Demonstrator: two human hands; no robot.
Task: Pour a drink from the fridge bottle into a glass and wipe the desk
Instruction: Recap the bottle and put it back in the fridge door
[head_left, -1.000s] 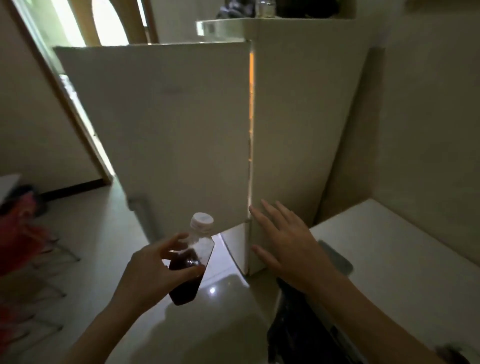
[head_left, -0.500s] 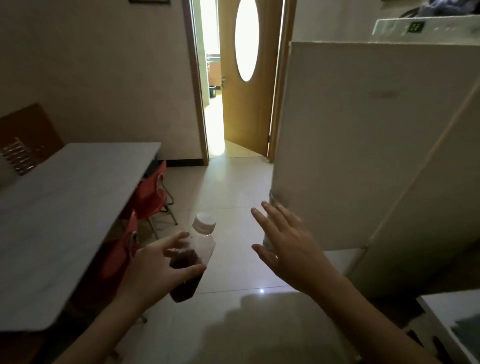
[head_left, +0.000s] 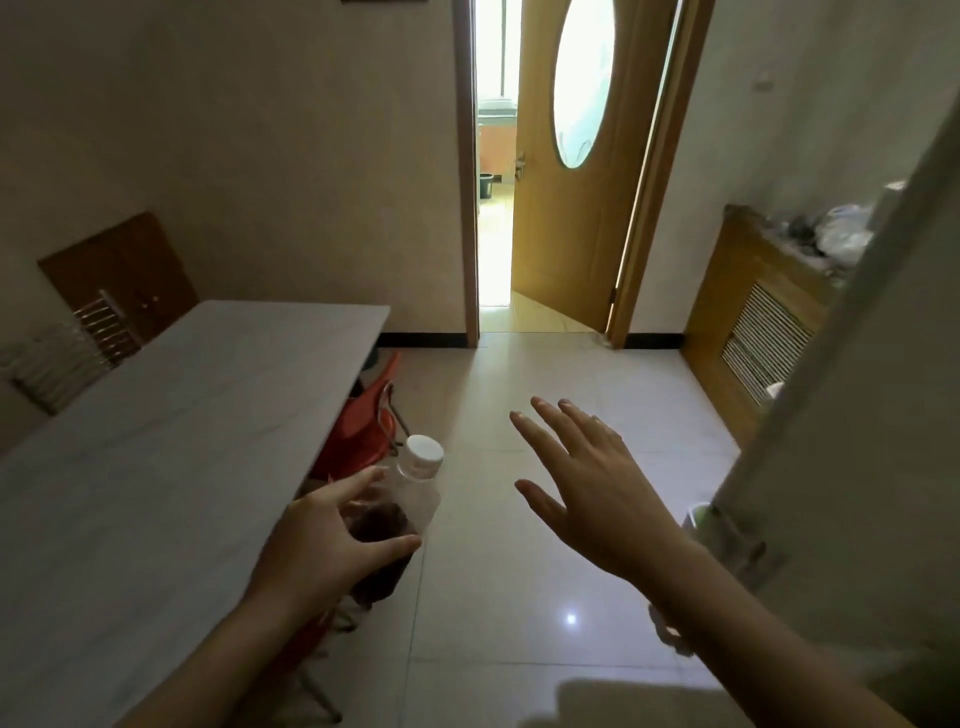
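Bare forearms, no sleeves, slender hands (head_left: 587, 483)

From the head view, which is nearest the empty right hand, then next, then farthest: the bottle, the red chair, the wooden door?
1. Bottle, just left of the right hand, held in the left hand.
2. Red chair, farther left, under the table.
3. Wooden door, ahead, open.

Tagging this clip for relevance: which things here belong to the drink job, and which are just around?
Job: bottle in left hand; empty right hand; desk.
Around: red chair; door; wooden cabinet.
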